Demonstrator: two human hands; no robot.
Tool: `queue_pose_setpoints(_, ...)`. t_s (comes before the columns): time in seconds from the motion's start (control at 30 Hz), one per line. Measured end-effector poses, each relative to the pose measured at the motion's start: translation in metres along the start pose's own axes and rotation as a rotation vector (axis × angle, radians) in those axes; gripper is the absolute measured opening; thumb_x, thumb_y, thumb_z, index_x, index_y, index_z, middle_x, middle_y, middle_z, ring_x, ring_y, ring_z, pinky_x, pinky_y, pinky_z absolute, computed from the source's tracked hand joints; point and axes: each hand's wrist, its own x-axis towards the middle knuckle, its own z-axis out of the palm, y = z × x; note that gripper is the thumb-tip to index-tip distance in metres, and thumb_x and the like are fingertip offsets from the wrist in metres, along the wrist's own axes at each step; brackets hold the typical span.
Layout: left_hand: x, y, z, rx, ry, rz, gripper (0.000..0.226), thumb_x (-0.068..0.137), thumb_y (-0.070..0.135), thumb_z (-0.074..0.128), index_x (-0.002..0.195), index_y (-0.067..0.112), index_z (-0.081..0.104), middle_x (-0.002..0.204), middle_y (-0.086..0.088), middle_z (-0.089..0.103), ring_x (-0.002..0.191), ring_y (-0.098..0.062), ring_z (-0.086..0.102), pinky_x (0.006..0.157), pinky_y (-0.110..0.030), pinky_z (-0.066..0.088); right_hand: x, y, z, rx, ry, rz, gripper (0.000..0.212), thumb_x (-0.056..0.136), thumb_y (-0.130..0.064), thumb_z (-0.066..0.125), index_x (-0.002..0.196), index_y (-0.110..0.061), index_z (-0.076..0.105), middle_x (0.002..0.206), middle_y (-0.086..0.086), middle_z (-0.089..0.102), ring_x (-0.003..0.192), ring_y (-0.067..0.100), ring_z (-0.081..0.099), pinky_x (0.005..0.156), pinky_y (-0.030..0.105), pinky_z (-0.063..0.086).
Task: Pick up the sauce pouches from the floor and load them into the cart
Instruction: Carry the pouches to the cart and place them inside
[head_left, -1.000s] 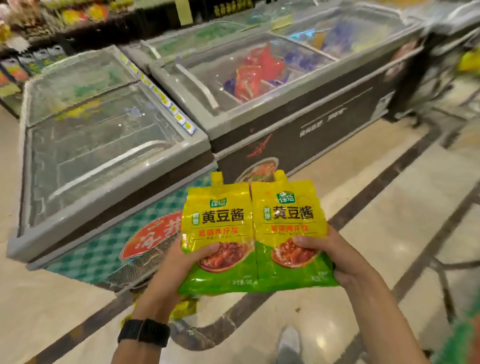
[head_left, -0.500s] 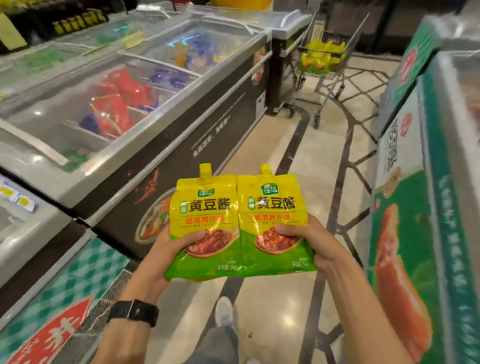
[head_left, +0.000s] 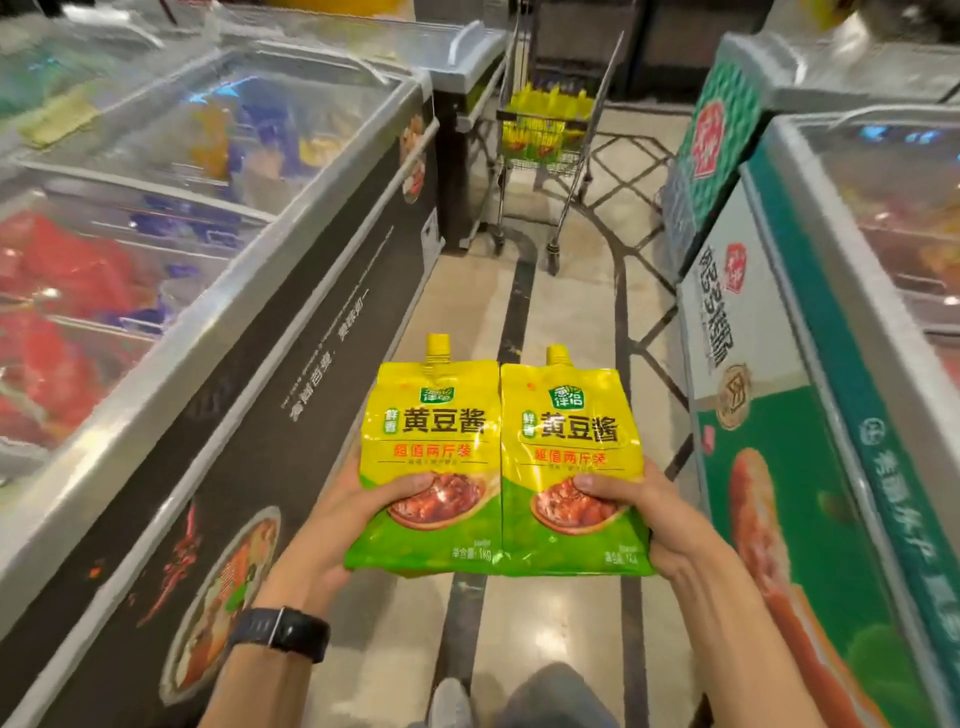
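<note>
I hold two yellow-and-green sauce pouches side by side in front of me, spouts up. My left hand (head_left: 337, 519) grips the lower edge of the left pouch (head_left: 431, 415), thumb on its front. The right pouch (head_left: 571, 431) is gripped the same way by my right hand (head_left: 660, 525). A wire shopping cart (head_left: 545, 145) stands far down the aisle, straight ahead, with several yellow pouches inside it.
A long chest freezer (head_left: 291, 312) with glass lids lines the left side of the aisle. Another freezer (head_left: 810, 415) with green panels lines the right. Tiled floor (head_left: 566, 291) runs between them to the cart. A black watch sits on my left wrist.
My view has swung right, from facing the left freezers to looking down the aisle, and the cart has come into view and now stands centred ahead. Both hands kept their pouches.
</note>
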Motion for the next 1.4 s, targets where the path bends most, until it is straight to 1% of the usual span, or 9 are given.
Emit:
queue_pose_setpoints(0.07, 0.037, 0.016, 0.002, 0.014, -0.032, -0.026, 0.12, 0.029, 0.037, 0.103, 0.135, 0.009, 0.054, 0.116, -0.017, 0.073, 0.1, -0.035, 0.072, 0.073, -0.04, 0.06, 0.028, -0.016, -0.002, 0.004, 0.031, -0.006, 0.1, 0.023, -0.023, 0.1, 0.116, -0.008, 0.064, 0.106, 0.018, 0.074, 0.092, 0.035, 0.072, 0.069, 0.041, 0.061)
queue_pose_setpoints(0.13, 0.075, 0.029, 0.007, 0.039, -0.063, -0.027, 0.116, 0.026, 0.038, 0.102, 0.129, 0.009, 0.058, 0.114, -0.017, 0.073, 0.097, -0.032, 0.074, 0.071, -0.038, 0.061, 0.06, -0.032, -0.008, 0.001, 0.053, -0.02, 0.109, 0.019, -0.028, 0.1, 0.119, -0.007, 0.063, 0.108, 0.019, 0.073, 0.095, 0.036, 0.071, 0.074, 0.043, 0.061)
queue_pose_setpoints(0.33, 0.197, 0.072, 0.027, 0.121, -0.035, -0.009, 0.116, 0.012, 0.052, 0.099, 0.115, 0.011, 0.064, 0.102, -0.013, 0.077, 0.083, -0.025, 0.076, 0.065, -0.033, 0.06, 0.173, -0.089, -0.032, 0.002, 0.023, -0.042, 0.107, 0.019, -0.032, 0.1, 0.116, -0.005, 0.065, 0.107, 0.02, 0.073, 0.093, 0.035, 0.072, 0.077, 0.042, 0.061)
queue_pose_setpoints(0.43, 0.251, 0.107, 0.038, 0.126, -0.048, -0.004, 0.119, 0.013, 0.049, 0.1, 0.118, 0.009, 0.063, 0.101, -0.013, 0.077, 0.083, -0.026, 0.076, 0.063, -0.031, 0.06, 0.231, -0.124, -0.04, -0.01, 0.02, -0.024, 0.111, 0.022, -0.031, 0.101, 0.122, -0.005, 0.062, 0.11, 0.02, 0.072, 0.1, 0.04, 0.069, 0.083, 0.047, 0.058)
queue_pose_setpoints(0.63, 0.344, 0.169, 0.06, 0.076, -0.103, -0.028, 0.11, 0.009, 0.037, 0.1, 0.11, 0.01, 0.065, 0.094, -0.017, 0.077, 0.071, -0.029, 0.076, 0.052, -0.034, 0.06, 0.329, -0.202, -0.047, 0.009, -0.022, -0.036, 0.111, 0.025, -0.028, 0.1, 0.125, -0.005, 0.058, 0.111, 0.018, 0.072, 0.1, 0.036, 0.07, 0.073, 0.039, 0.059)
queue_pose_setpoints(0.9, 0.528, 0.233, 0.053, 0.123, -0.126, -0.059, 0.113, 0.03, 0.04, 0.101, 0.129, 0.008, 0.059, 0.115, -0.021, 0.072, 0.099, -0.042, 0.071, 0.075, -0.046, 0.061, 0.477, -0.28, -0.055, 0.071, 0.063, -0.022, 0.108, 0.032, -0.022, 0.101, 0.129, -0.006, 0.055, 0.117, 0.021, 0.069, 0.107, 0.041, 0.066, 0.095, 0.059, 0.05)
queue_pose_setpoints(1.17, 0.698, 0.313, 0.065, 0.193, -0.24, -0.064, 0.113, 0.025, 0.042, 0.101, 0.125, 0.009, 0.06, 0.11, -0.018, 0.074, 0.093, -0.036, 0.074, 0.068, -0.038, 0.061, 0.603, -0.353, -0.059, 0.159, 0.18, -0.063, 0.111, 0.028, -0.021, 0.101, 0.128, -0.004, 0.056, 0.116, 0.022, 0.069, 0.106, 0.042, 0.067, 0.088, 0.053, 0.055)
queue_pose_setpoints(1.3, 0.767, 0.345, 0.087, 0.177, -0.303, -0.089, 0.105, 0.03, 0.034, 0.101, 0.124, 0.011, 0.06, 0.112, -0.019, 0.074, 0.098, -0.038, 0.073, 0.078, -0.045, 0.06, 0.657, -0.383, -0.08, 0.185, 0.258, -0.039, 0.118, 0.022, -0.019, 0.102, 0.129, -0.01, 0.054, 0.114, 0.019, 0.071, 0.105, 0.041, 0.067, 0.089, 0.056, 0.054)
queue_pose_setpoints(1.4, 0.821, 0.362, 0.105, 0.171, -0.326, -0.087, 0.11, 0.023, 0.034, 0.102, 0.122, 0.012, 0.06, 0.109, -0.018, 0.075, 0.095, -0.036, 0.074, 0.068, -0.037, 0.062, 0.703, -0.405, -0.101, 0.179, 0.271, -0.037, 0.119, 0.018, -0.02, 0.102, 0.128, -0.012, 0.056, 0.113, 0.018, 0.071, 0.105, 0.041, 0.067, 0.086, 0.055, 0.055)
